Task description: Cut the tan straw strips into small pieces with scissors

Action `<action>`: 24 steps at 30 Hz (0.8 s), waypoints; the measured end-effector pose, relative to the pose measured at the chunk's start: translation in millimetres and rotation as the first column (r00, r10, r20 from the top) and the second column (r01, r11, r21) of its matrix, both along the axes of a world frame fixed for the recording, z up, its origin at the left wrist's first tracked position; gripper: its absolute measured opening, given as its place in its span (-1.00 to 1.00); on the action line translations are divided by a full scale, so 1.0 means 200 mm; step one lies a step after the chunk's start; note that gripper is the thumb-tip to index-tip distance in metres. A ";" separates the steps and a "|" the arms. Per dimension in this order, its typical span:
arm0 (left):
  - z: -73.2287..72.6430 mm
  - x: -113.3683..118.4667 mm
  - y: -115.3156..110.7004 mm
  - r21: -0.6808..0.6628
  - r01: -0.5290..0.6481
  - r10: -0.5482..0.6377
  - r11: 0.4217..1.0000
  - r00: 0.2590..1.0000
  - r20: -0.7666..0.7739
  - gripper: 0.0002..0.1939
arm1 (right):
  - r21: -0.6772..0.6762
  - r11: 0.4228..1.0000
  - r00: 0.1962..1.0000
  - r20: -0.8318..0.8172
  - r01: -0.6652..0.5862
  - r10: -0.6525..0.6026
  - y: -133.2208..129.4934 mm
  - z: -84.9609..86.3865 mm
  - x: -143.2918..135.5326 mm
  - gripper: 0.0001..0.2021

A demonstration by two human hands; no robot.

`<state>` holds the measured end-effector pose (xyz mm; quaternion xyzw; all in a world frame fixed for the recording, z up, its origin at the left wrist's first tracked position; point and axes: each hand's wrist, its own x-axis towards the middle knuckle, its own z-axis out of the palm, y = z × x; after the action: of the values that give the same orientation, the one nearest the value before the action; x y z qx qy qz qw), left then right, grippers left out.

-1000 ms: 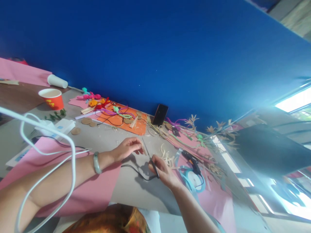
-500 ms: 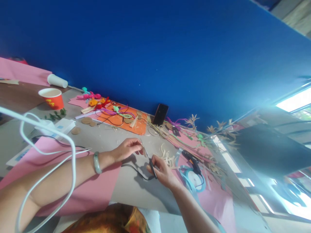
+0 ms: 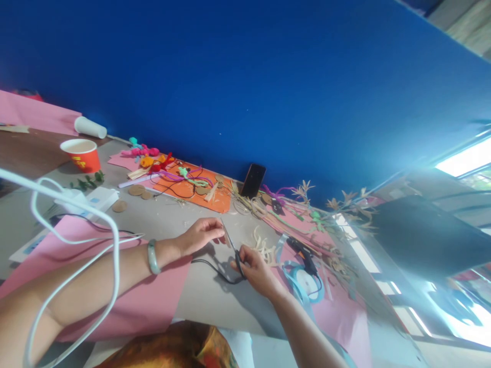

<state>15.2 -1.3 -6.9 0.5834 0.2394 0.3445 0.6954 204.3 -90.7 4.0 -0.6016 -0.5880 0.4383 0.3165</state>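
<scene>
My right hand [image 3: 256,270] is closed round the handles of a pair of scissors [image 3: 237,255] with black grips. The blades point up and away, to the fingertips of my left hand [image 3: 203,235]. Those fingers are pinched together by the blades, over a small pale piece [image 3: 227,239] too small to make out. Just beyond my right hand lies a heap of pale curled strips [image 3: 263,246]. A black cord [image 3: 215,268] runs over the table beneath both hands.
Right of my hands lie a black glue gun [image 3: 305,254] and a blue ribbon roll [image 3: 307,283]. Dried stems [image 3: 284,227] and a leaning phone [image 3: 253,180] stand toward the blue wall. A red paper cup [image 3: 85,157] is at left; a white cable [image 3: 115,266] loops across the foreground.
The grip end of the scissors has shifted slightly in my right hand. My left hand stays in nearly the same place.
</scene>
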 end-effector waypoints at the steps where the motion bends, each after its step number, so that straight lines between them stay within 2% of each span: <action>1: 0.00 0.00 0.00 0.002 0.001 -0.001 1.000 1.000 -0.002 -0.82 | -0.004 1.000 1.000 -0.008 0.005 -0.005 0.00 0.00 0.00 -0.59; 6: -0.01 0.00 0.00 0.007 -0.018 0.019 1.000 1.000 -0.024 -0.82 | 0.031 1.000 0.999 0.046 0.002 -0.003 0.00 0.03 0.01 -0.65; 12: -0.04 0.01 0.01 0.021 -0.015 0.016 1.000 1.000 -0.018 -0.85 | -0.034 0.997 0.992 0.100 -0.076 0.079 -0.02 0.05 0.02 -0.75; 19: -0.02 0.00 0.01 0.020 -0.027 0.028 0.999 1.000 -0.012 -0.87 | -0.032 0.998 0.985 0.160 -0.058 0.063 -0.01 0.08 -0.01 -0.74; 24: -0.02 0.01 0.00 0.001 -0.022 0.022 1.000 1.000 -0.009 -0.88 | -0.014 0.998 0.987 0.148 -0.060 0.061 -0.01 0.06 0.00 -0.73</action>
<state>17.0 -0.3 -10.6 0.5827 0.2488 0.3499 0.6901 204.2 -93.7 16.9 -0.6158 -0.6259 0.4046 0.2557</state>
